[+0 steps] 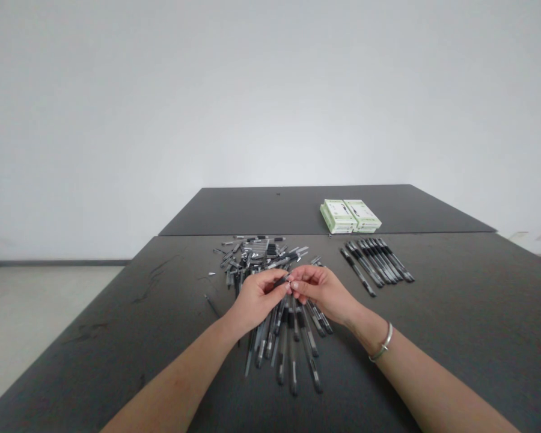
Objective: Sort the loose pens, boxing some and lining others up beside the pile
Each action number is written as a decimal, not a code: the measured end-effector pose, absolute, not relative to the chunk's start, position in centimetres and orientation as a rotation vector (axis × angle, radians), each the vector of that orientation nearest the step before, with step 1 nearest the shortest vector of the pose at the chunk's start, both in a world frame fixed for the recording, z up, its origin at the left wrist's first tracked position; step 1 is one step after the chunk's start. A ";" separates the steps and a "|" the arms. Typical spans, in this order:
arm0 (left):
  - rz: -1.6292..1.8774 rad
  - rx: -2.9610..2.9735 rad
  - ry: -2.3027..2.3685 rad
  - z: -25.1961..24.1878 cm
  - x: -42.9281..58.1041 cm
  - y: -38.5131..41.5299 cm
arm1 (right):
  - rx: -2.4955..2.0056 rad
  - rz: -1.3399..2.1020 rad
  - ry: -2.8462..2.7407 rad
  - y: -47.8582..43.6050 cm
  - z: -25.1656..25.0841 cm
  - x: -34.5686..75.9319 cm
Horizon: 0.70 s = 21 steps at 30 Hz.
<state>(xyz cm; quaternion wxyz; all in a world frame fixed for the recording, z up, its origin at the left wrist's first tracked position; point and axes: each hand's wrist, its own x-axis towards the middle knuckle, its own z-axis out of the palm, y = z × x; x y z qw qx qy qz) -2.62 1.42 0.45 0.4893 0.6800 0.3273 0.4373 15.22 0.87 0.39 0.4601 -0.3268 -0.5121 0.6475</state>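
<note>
My left hand [256, 299] and my right hand [320, 290] meet above the middle of a loose heap of black-and-clear gel pens and pen parts [264, 255]. Their fingertips pinch a small dark pen part [281, 279], possibly a cap or a pen tip; the fingers hide most of it. Longer pens [288, 352] fan out below my wrists. A neat row of black pens [376, 264] lies parallel to the right of my right hand, apart from it.
Two pale green boxes [349, 216] stand on a farther dark tabletop [252, 216], beyond the seam with the nearer dark table [433, 319]. A silver bangle [382, 343] circles my right wrist. A pale floor [36, 313] shows left of the table.
</note>
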 end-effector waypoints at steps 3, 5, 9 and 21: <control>1.060 1.647 0.777 0.4 -2.5 1.3 | -0.814 1.624 -1.210 0.8 0.3 15.0; 1.054 1.661 0.771 0.5 -2.5 1.3 | -0.830 1.628 -1.211 0.8 0.4 15.0; 1.070 1.788 0.779 0.9 -2.9 1.4 | -0.880 1.503 -1.301 1.0 1.0 15.5; 0.984 2.027 0.876 1.5 -3.5 1.5 | -0.905 1.074 -1.474 0.6 2.6 16.6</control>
